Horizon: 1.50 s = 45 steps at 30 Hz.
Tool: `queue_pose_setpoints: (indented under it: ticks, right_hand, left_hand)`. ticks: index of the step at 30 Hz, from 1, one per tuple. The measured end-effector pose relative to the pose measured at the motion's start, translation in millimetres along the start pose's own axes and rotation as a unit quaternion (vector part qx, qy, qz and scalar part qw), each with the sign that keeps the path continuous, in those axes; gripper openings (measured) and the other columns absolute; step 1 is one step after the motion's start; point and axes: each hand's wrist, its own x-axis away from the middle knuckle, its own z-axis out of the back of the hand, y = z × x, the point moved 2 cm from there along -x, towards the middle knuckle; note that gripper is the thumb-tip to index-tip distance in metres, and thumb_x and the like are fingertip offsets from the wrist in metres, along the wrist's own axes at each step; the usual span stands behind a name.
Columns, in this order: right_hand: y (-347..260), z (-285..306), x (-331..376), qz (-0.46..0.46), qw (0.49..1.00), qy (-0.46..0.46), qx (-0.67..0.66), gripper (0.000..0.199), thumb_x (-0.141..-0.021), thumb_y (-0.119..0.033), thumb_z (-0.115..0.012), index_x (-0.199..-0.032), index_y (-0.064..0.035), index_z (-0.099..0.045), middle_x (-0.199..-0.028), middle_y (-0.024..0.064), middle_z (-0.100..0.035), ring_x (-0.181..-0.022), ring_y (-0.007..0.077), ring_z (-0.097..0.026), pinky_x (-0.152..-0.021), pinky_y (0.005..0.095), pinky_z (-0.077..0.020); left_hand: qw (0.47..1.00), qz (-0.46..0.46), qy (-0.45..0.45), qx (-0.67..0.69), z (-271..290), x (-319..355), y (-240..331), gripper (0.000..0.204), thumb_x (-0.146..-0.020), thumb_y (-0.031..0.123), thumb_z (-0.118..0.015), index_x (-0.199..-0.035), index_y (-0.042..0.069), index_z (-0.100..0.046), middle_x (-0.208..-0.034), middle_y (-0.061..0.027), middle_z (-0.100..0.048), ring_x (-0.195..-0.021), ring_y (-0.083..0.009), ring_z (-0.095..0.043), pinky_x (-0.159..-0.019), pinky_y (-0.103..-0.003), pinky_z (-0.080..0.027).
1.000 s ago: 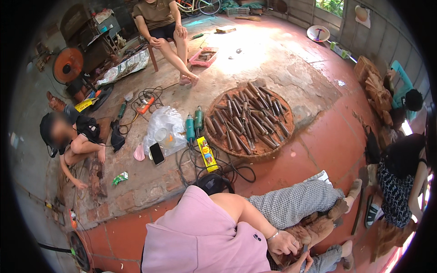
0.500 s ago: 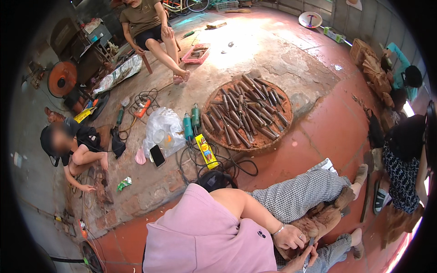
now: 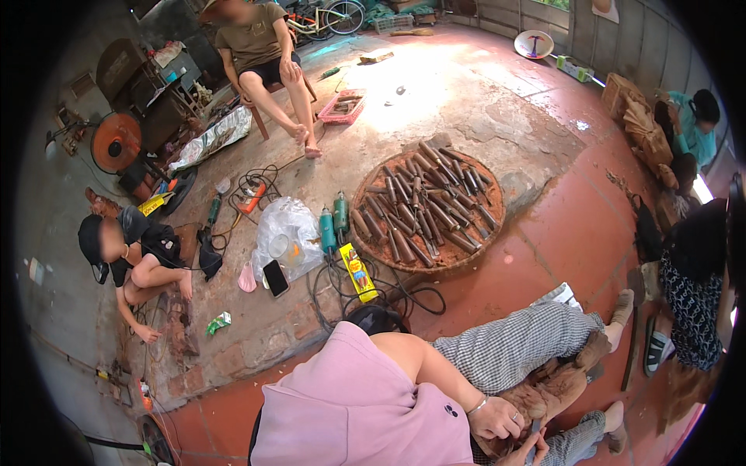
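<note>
The wearer's own hands are out of view, so whether they are wide, narrow or holding anything cannot be told. Closest below the camera, at the lower edge of the floor, a person in a pink top sits with legs in checked trousers stretched toward the right. A rough brown wood piece lies on that lap. This person's hand with a bracelet rests closed on the near end of the wood, and a second hand touches it from the bottom edge; how tightly that one grips is hard to tell. Near the middle of the floor lies a round flat basket filled with dark wooden sticks. Just left of it stand two green power tools, with a yellow box and black cables beside them. Further left lie a clear plastic bag and a phone. At the floor's left edge a person in a black cap crouches, one hand on the bricks. At the far edge another person sits on a stool, near a pink tray. Along the right edge are a person in a dark patterned dress and a person in teal
</note>
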Motion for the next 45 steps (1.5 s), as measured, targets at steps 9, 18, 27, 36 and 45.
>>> queue_pose_setpoints:
  ticks: [9,18,27,36,45]
  right_hand:
    - [-1.8,4.5,1.3,0.014,1.000,0.000,0.000,0.022,-0.095,-0.009,-0.065,-0.114,-0.0037,-0.054,-0.105,0.0074,-0.060,-0.099,0.0145,-0.057,-0.086,0.0288,-0.0511]
    - [-12.8,-4.4,12.9,0.086,0.995,0.024,-0.047,0.013,-0.095,-0.001,-0.065,-0.105,-0.0033,-0.058,-0.098,0.0069,-0.062,-0.095,0.0147,-0.060,-0.083,0.0289,-0.0531]
    - [-51.6,-25.1,14.7,0.218,0.964,0.090,0.118,0.009,-0.084,0.003,-0.073,-0.087,-0.0025,-0.067,-0.084,0.0066,-0.069,-0.101,0.0213,-0.070,-0.114,0.0507,-0.0379]
    - [-51.9,-20.9,20.8,0.164,0.982,0.097,0.005,0.009,-0.088,0.002,-0.070,-0.086,-0.0018,-0.063,-0.088,0.0073,-0.072,-0.102,0.0202,-0.072,-0.121,0.0481,-0.0262]
    - [-52.4,-32.9,22.8,0.204,0.974,0.070,0.075,0.009,-0.086,0.003,-0.073,-0.087,-0.0015,-0.066,-0.089,0.0056,-0.071,-0.108,0.0251,-0.070,-0.122,0.0475,-0.0268]
  left_hand:
    - [1.000,0.000,-0.002,-0.005,-3.3,0.1,-0.1,0.009,-0.063,0.010,-0.063,-0.064,0.003,-0.059,-0.096,-0.0137,-0.065,-0.097,-0.0331,-0.065,-0.078,-0.040,-0.057]
    - [0.999,0.004,-0.023,0.023,-0.9,4.0,-1.2,0.010,-0.074,0.010,-0.061,-0.067,0.003,-0.058,-0.093,-0.0149,-0.063,-0.093,-0.0346,-0.063,-0.081,-0.044,-0.055]
    - [0.996,0.042,-0.062,-0.049,14.1,-9.2,-7.9,0.009,-0.067,0.011,-0.064,-0.075,0.007,-0.066,-0.106,-0.0090,-0.070,-0.098,-0.0230,-0.069,-0.081,-0.033,-0.059]
    - [0.990,0.062,-0.118,-0.054,10.5,-11.9,-3.2,0.015,-0.069,0.008,-0.064,-0.082,0.004,-0.070,-0.110,-0.0086,-0.072,-0.103,-0.0236,-0.067,-0.088,-0.032,-0.056]
    - [0.991,0.061,-0.105,-0.063,10.4,-9.9,-2.2,0.014,-0.065,0.009,-0.065,-0.077,0.005,-0.069,-0.109,-0.0070,-0.071,-0.106,-0.0229,-0.066,-0.086,-0.032,-0.057]
